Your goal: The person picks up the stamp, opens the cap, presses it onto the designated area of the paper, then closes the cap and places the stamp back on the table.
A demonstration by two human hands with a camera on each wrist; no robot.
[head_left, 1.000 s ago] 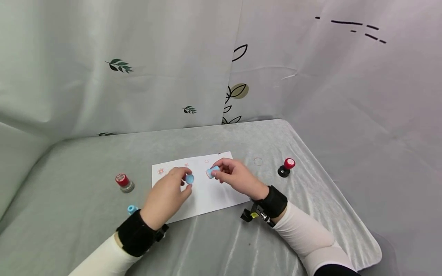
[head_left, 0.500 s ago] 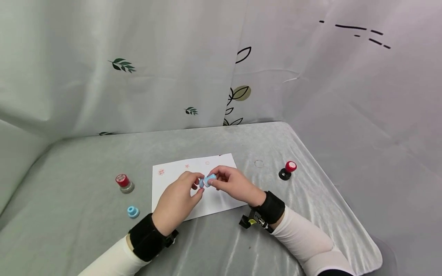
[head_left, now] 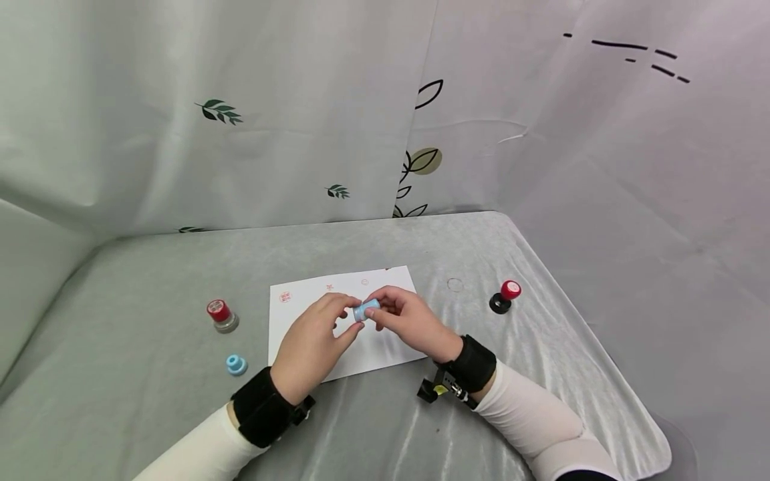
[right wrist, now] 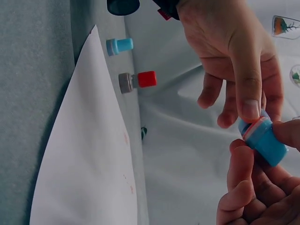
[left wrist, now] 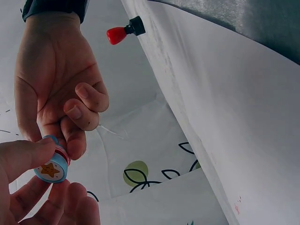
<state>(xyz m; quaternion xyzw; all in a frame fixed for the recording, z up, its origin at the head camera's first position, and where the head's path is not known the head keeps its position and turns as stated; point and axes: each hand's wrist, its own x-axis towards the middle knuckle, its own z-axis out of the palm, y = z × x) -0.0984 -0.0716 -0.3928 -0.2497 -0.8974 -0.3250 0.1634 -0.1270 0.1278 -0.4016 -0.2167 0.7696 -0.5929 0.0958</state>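
Observation:
Both hands meet over the white paper (head_left: 379,351) around one small light-blue stamp (head_left: 367,309). My right hand (head_left: 415,322) grips the stamp's body (right wrist: 268,144) between thumb and fingers. Thumb and fingertips of my left hand (head_left: 313,344) pinch its round cap (left wrist: 50,171), which bears an orange star picture. Cap and body sit end to end, with a thin reddish band showing between them in the right wrist view. Red prints, among them a star (head_left: 329,287) and a smiley (head_left: 365,282), run along the paper's far edge.
Left of the paper stand a red-topped stamp with a greyish base (head_left: 221,315) and another light-blue stamp (head_left: 236,365). A red and black stamp (head_left: 505,296) is on the right. Grey cloth (head_left: 373,421) covers the table, and a faint ring mark (head_left: 455,284) shows on it.
The left hand has moved right and brought the cap against the stamp's body; the two were apart a second ago. The right hand has stayed nearly in place.

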